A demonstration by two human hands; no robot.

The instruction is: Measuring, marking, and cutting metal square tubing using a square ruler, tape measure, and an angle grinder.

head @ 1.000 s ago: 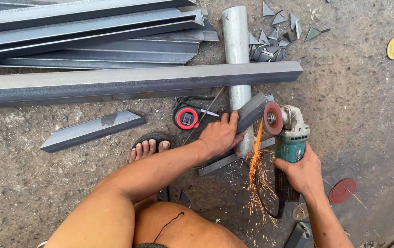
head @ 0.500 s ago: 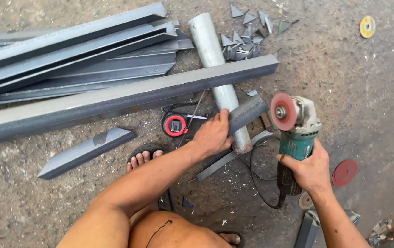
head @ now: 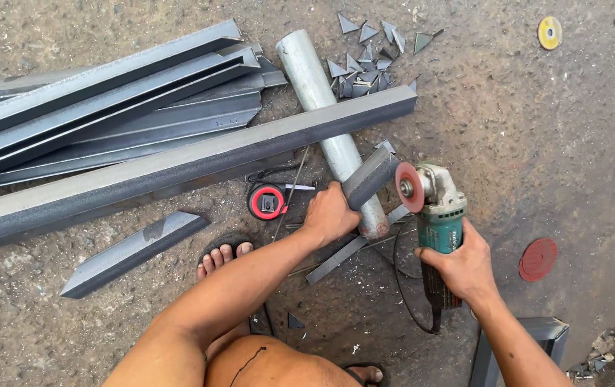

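My left hand [head: 330, 213] grips a short grey steel angle piece [head: 369, 176] that rests across a round galvanised pipe [head: 327, 122] on the ground. My right hand [head: 463, 266] holds a green angle grinder [head: 439, 215] by its body. Its red disc [head: 409, 187] sits just right of the angle piece's end, and no sparks show. A flat steel strip [head: 343, 251] lies under the pipe's near end. My bare foot [head: 223, 255] in a sandal rests left of my left arm.
A long steel angle bar [head: 178, 168] lies across the ground, with several more bars [head: 107, 93] stacked behind it. A red tape measure [head: 267, 201], a cut angle offcut [head: 132, 251], small triangular offcuts [head: 368, 61], a red disc [head: 538, 259] and a yellow disc [head: 549, 32] lie around.
Sparks flew from the disc on the angle piece a second ago. The grinder has since lifted off to the right and the sparks have stopped. My left hand keeps its grip.
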